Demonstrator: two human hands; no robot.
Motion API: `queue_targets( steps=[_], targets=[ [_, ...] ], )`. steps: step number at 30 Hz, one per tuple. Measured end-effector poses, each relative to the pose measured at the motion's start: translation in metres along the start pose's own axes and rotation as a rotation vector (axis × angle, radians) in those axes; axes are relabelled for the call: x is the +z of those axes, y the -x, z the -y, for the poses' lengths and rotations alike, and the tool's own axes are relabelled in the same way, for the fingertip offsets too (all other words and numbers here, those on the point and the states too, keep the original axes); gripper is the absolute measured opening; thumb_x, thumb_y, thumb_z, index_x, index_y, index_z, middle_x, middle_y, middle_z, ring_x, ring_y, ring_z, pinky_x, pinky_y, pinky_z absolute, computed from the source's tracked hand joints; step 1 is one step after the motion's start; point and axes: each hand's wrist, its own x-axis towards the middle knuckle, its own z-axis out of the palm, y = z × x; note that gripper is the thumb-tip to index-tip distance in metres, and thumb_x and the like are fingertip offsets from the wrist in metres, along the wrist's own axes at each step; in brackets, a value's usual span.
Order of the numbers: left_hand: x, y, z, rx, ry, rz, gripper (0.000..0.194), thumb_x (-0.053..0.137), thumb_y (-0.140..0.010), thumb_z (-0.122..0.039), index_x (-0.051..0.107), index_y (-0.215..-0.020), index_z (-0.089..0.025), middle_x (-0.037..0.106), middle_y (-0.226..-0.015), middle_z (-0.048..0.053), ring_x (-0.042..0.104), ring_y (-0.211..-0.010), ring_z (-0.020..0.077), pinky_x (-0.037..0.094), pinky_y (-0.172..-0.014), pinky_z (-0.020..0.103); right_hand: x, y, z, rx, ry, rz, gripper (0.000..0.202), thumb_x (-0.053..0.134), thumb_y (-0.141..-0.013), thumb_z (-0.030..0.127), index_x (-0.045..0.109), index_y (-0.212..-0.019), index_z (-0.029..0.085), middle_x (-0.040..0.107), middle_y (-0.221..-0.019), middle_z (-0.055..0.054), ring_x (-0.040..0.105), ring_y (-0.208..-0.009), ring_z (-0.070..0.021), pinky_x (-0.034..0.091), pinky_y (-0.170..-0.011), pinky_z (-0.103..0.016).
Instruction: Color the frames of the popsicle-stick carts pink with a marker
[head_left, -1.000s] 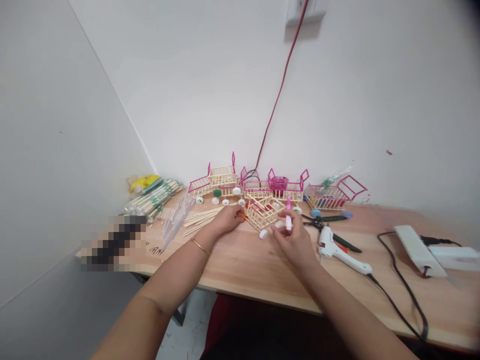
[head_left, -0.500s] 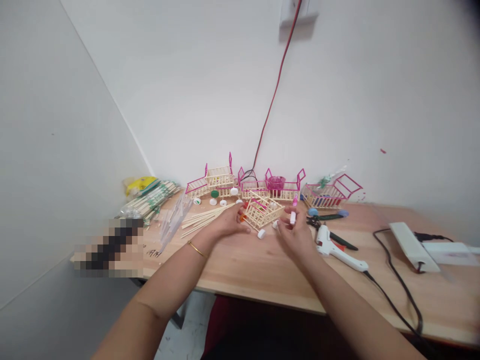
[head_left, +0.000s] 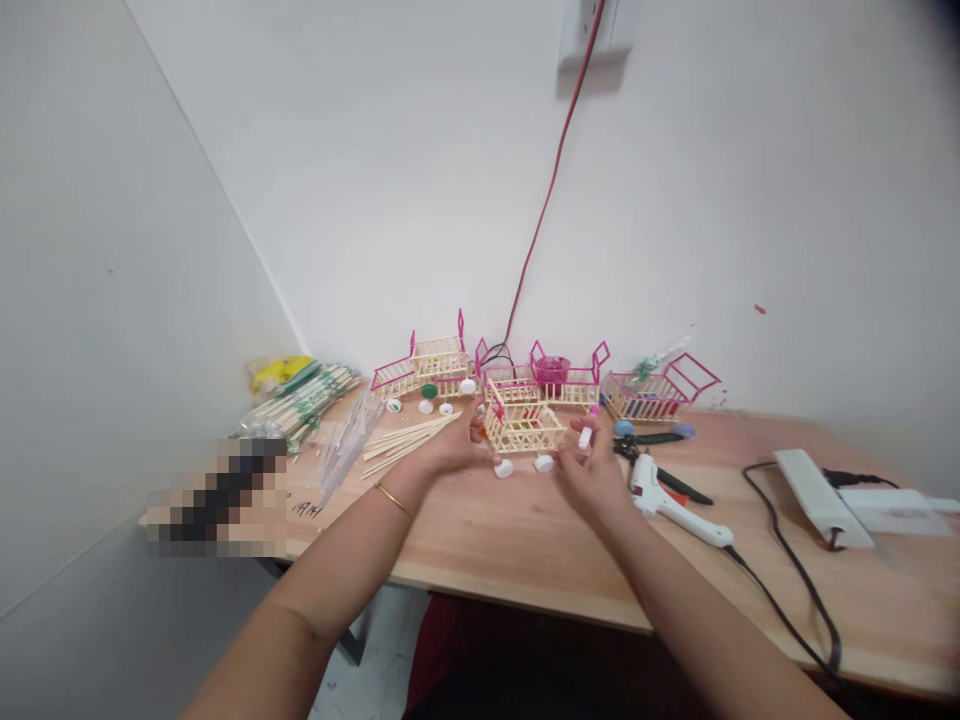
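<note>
A small cart of pale wooden sticks [head_left: 525, 430] stands at the middle of the table, with white round caps [head_left: 544, 463] as wheels at its near side. My left hand [head_left: 457, 442] is closed at the cart's left end, fingers partly hidden behind it. My right hand [head_left: 589, 470] is at the cart's right end, its fingers closed round a small white and pink brush or pen [head_left: 586, 436]. Behind the cart, more stick carts [head_left: 574, 388] with pink handles line the wall, along with a pink cup [head_left: 553, 370].
Loose sticks [head_left: 409, 442] and a clear plastic sleeve [head_left: 349, 440] lie to the left, by bagged sticks [head_left: 307, 400]. At the right are a white glue gun [head_left: 679, 508], green-handled pliers [head_left: 686, 482], a power strip [head_left: 823, 498] and a black cable [head_left: 799, 570]. Another cart [head_left: 649, 395] stands back right.
The cart has turned from a tilted, angled pose to a more level one, its caps now side by side along the near edge. Both hands have stayed close to it.
</note>
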Motion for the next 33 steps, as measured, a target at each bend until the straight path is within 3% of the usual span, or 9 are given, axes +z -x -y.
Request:
queue_targets(
  steps=[6,10,18,20,22,25,28,33],
  targets=[
    [-0.019,0.001,0.004,0.050,0.141,0.156,0.131,0.089,-0.046,-0.021,0.014,-0.153,-0.030,0.060,-0.114,0.009,0.058,-0.095,0.0189,0.048,-0.084,0.034,0.003,0.009,0.011,0.033,-0.073,0.075,0.053,0.056,-0.078,0.037,0.037,-0.126,0.023,0.056,-0.133,-0.016,0.071,-0.071,-0.0217,0.054,-0.074,-0.041],
    [-0.026,0.004,0.000,0.033,0.141,0.207,0.131,0.091,-0.042,-0.020,0.019,-0.152,-0.027,0.060,-0.120,0.012,0.059,-0.100,0.0220,0.049,-0.084,0.034,-0.001,0.012,0.020,0.039,-0.024,0.089,0.051,0.058,-0.075,0.034,0.041,-0.122,0.023,0.061,-0.128,-0.014,0.070,-0.071,-0.0215,0.053,-0.078,-0.042],
    [-0.031,0.004,-0.001,0.102,0.149,0.328,0.107,0.085,-0.056,-0.022,0.031,-0.148,-0.025,0.057,-0.129,0.013,0.058,-0.112,0.0237,0.046,-0.094,0.037,-0.002,0.020,0.032,0.049,-0.130,0.185,0.052,0.061,-0.073,0.038,0.042,-0.119,0.024,0.060,-0.129,-0.013,0.068,-0.060,-0.0165,0.055,-0.064,-0.036],
    [-0.031,0.002,0.002,0.128,0.187,0.361,0.102,0.085,-0.057,-0.021,0.034,-0.146,-0.026,0.055,-0.133,0.013,0.057,-0.117,0.0242,0.046,-0.097,0.038,-0.003,0.022,0.038,0.063,-0.152,0.199,0.054,0.065,-0.070,0.038,0.041,-0.118,0.025,0.065,-0.119,-0.011,0.070,-0.062,-0.0187,0.055,-0.061,-0.034],
    [-0.031,0.000,0.005,0.141,0.219,0.380,0.101,0.085,-0.057,-0.021,0.035,-0.145,-0.027,0.054,-0.136,0.013,0.055,-0.120,0.0250,0.045,-0.099,0.039,-0.005,0.023,0.043,0.088,-0.160,0.232,0.057,0.068,-0.068,0.037,0.040,-0.117,0.026,0.071,-0.096,-0.005,0.071,-0.063,-0.0217,0.054,-0.057,-0.033],
    [-0.030,-0.001,0.008,0.151,0.243,0.401,0.100,0.085,-0.058,-0.021,0.035,-0.145,-0.026,0.053,-0.138,0.014,0.054,-0.124,0.0261,0.044,-0.101,0.041,-0.006,0.023,0.045,0.125,-0.184,0.302,0.062,0.070,-0.068,0.035,0.036,-0.120,0.026,0.068,-0.070,0.003,0.071,-0.063,-0.0242,0.053,-0.054,-0.032],
    [-0.029,-0.001,0.008,0.156,0.275,0.420,0.096,0.084,-0.060,-0.019,0.037,-0.144,-0.026,0.053,-0.138,0.014,0.053,-0.125,0.0267,0.044,-0.103,0.042,-0.005,0.023,0.040,0.118,-0.176,0.309,0.065,0.069,-0.069,0.035,0.035,-0.124,0.025,0.067,-0.065,0.004,0.071,-0.065,-0.0244,0.053,-0.055,-0.032],
    [-0.026,-0.001,0.007,0.148,0.310,0.409,0.091,0.084,-0.061,-0.018,0.041,-0.141,-0.024,0.053,-0.138,0.014,0.051,-0.128,0.0279,0.044,-0.103,0.044,-0.005,0.021,0.035,0.076,-0.170,0.281,0.069,0.071,-0.069,0.036,0.036,-0.127,0.024,0.067,-0.074,0.001,0.070,-0.069,-0.0230,0.053,-0.057,-0.031]
  ],
)
